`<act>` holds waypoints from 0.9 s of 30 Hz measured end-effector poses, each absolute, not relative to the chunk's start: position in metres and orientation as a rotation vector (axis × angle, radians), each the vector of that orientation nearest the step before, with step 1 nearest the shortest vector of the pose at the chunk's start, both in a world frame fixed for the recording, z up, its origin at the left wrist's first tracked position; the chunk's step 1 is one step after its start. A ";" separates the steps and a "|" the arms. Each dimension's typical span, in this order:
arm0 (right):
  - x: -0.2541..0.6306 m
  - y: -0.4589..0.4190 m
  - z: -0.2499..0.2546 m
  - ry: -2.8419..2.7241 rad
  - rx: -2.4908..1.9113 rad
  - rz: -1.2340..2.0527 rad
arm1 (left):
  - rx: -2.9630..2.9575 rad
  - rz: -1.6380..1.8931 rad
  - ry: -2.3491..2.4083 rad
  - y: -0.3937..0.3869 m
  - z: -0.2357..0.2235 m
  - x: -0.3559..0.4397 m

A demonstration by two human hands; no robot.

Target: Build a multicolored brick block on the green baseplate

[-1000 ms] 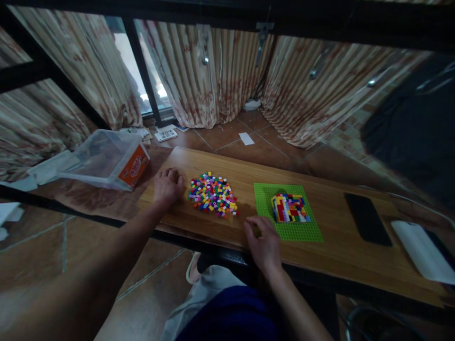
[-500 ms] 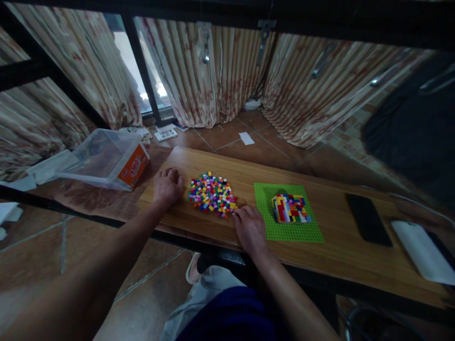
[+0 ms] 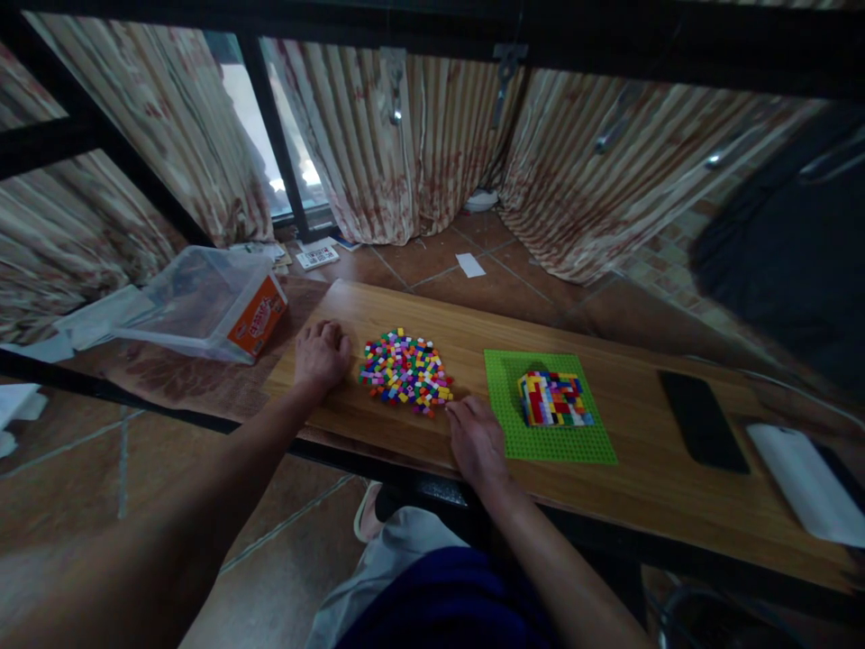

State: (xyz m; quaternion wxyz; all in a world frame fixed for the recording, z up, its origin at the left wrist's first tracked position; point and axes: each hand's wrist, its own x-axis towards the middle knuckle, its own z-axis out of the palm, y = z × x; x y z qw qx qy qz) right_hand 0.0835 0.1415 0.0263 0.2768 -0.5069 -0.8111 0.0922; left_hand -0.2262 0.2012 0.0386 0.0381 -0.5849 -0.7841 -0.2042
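A pile of small multicoloured toy bricks (image 3: pixel 404 370) lies loose on the wooden tabletop between my hands. My left hand (image 3: pixel 323 354) rests palm down just left of the pile, fingers bent and slightly apart, with nothing visible in it. At the pile's lower right edge, my right hand (image 3: pixel 477 437) has its thumb and fingers drawn together; whatever may be between the fingertips is too small to make out. Right of that hand lies a green studded baseplate (image 3: pixel 547 444). On it stands a block built of many coloured bricks (image 3: pixel 555 398).
A clear plastic box (image 3: pixel 195 302) with an orange label sits tilted at the table's left end. A black flat phone-like object (image 3: pixel 703 421) and a white slab-like object (image 3: pixel 804 482) lie at the right. Behind the table are curtains (image 3: pixel 405 153) and a paper (image 3: pixel 470 265) on the floor.
The whole view has shifted very slightly. Both hands, the brick pile and the built block keep their places.
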 end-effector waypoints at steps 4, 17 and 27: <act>0.080 0.142 0.032 -2.158 -1.393 0.213 | -1.799 -0.627 -2.393 0.202 0.038 -0.228; 0.090 0.144 0.050 -1.812 -1.369 0.386 | -1.820 -0.572 -2.368 0.204 0.039 -0.232; 0.186 0.129 0.069 -1.349 -1.511 0.116 | -1.819 -0.614 -2.413 0.203 0.044 -0.229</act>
